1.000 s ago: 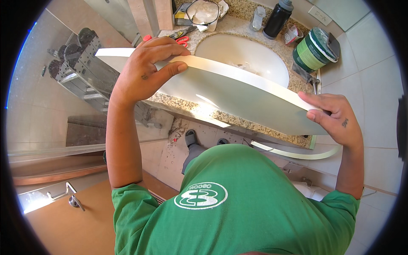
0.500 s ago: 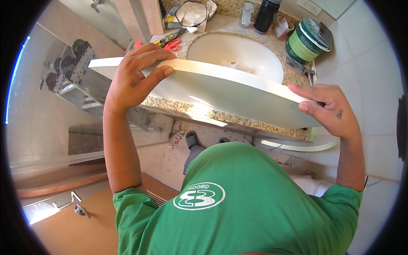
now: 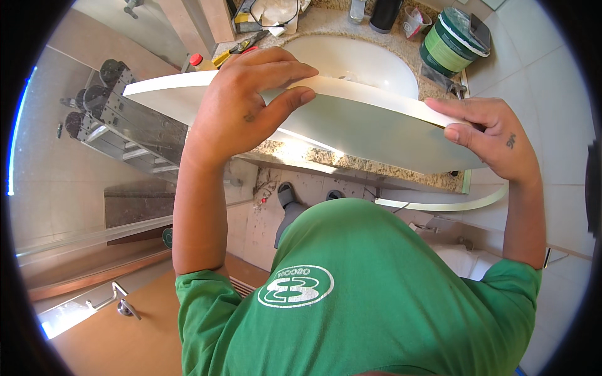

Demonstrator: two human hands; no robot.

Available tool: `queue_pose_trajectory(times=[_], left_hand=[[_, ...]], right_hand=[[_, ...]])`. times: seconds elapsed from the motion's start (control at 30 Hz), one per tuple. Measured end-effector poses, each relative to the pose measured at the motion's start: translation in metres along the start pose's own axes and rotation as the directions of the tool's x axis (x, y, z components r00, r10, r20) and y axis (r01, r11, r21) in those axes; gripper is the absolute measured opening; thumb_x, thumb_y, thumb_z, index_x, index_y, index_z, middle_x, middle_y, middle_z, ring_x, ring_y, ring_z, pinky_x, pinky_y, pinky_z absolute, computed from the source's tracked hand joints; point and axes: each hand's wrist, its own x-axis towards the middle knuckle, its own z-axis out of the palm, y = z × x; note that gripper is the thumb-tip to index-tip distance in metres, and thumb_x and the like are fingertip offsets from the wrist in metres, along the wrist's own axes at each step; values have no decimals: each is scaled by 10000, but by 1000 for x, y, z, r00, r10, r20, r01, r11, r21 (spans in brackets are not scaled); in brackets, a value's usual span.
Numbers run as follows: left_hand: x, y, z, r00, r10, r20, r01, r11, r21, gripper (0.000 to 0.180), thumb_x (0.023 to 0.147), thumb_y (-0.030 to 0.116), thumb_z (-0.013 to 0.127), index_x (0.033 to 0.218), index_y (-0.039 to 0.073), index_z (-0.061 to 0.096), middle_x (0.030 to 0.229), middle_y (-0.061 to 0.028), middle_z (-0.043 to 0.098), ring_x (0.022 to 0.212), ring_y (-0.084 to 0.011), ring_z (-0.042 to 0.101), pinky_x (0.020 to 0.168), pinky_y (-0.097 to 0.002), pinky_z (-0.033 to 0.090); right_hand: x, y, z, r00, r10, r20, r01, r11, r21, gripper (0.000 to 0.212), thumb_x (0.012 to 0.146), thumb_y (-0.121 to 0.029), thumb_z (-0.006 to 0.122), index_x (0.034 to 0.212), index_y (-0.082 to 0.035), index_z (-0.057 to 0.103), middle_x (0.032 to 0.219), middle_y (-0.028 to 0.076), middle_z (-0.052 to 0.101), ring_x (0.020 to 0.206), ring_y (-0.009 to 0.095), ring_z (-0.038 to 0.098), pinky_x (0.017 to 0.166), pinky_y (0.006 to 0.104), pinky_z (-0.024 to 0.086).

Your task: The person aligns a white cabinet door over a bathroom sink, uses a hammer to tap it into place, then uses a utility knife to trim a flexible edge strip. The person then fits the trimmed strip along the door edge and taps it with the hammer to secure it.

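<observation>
A long white panel [image 3: 376, 128] with a thick pale edge is held up in front of the granite countertop [image 3: 401, 178], its long edge uppermost. My left hand [image 3: 248, 103] pinches that upper edge left of its middle, thumb on the near face and fingers over the far side. At the panel's right end my right hand [image 3: 492, 135] grips the same edge between thumb and fingers. Behind the panel lies the white oval sink basin [image 3: 351, 56], its front part hidden by it.
A green bucket [image 3: 454, 41] stands right of the basin, near a dark bottle [image 3: 384, 14] and a cup [image 3: 415, 22]. Pliers [image 3: 241, 45] and a red-capped bottle [image 3: 199, 61] lie left. A stepladder [image 3: 125, 119] stands farther left. A curved white strip [image 3: 451, 203] is below the counter's right end.
My left hand has slid right along the panel's upper edge, toward its middle. My right hand keeps its grip at the right end. The view has shifted slightly.
</observation>
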Motion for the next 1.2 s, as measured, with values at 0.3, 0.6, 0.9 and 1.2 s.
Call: queue_pose_trajectory(times=[0.3,0.6,0.9,1.2], left_hand=[[-1,0,1,999,-39,10,39,999,-9,228,873,173,828,1041,28,775,934,-133,727,844,-340,679,765,-416,533],[4,1,2,1000,-16,16,14,997,80,230,872,177,816,1036,24,767,930,-133,718,853,-343,672,785,-422,533],[21,25,24,999,-37,22,39,993,-108,281,826,80,836,1090,1,783,935,-136,725,813,-302,668,753,-380,528],[26,24,29,999,-3,35,3,1000,19,221,839,106,837,1041,26,797,904,-105,733,816,-286,674,736,-393,516]], right_hand=[[0,-2,-2,999,12,33,-12,1000,9,406,965,-146,730,1362,-61,727,1022,84,768,911,120,612,874,280,502],[3,-6,-1,999,-33,1,33,998,-47,405,939,-126,731,1336,-48,736,1102,113,794,892,114,622,845,283,516],[5,-8,-4,1000,4,4,-4,999,-35,411,921,-134,738,1327,-74,752,966,79,751,814,109,596,748,286,496],[6,-2,-11,997,-75,-1,75,996,-56,467,883,-131,788,1342,-64,736,1135,77,757,927,121,635,862,297,526]])
